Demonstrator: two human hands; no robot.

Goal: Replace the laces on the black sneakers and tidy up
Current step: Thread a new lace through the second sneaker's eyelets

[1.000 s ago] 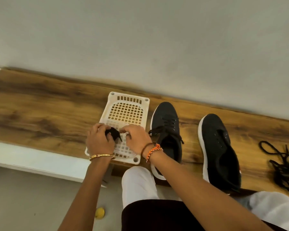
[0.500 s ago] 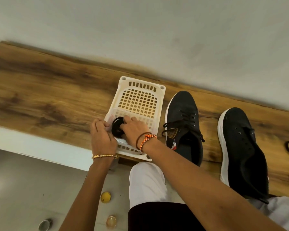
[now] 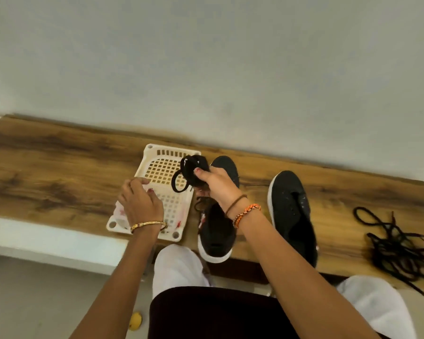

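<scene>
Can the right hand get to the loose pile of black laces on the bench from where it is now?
Probably yes. The loose laces lie in the open, nothing on them, but the right hand already holds a coiled lace.
</scene>
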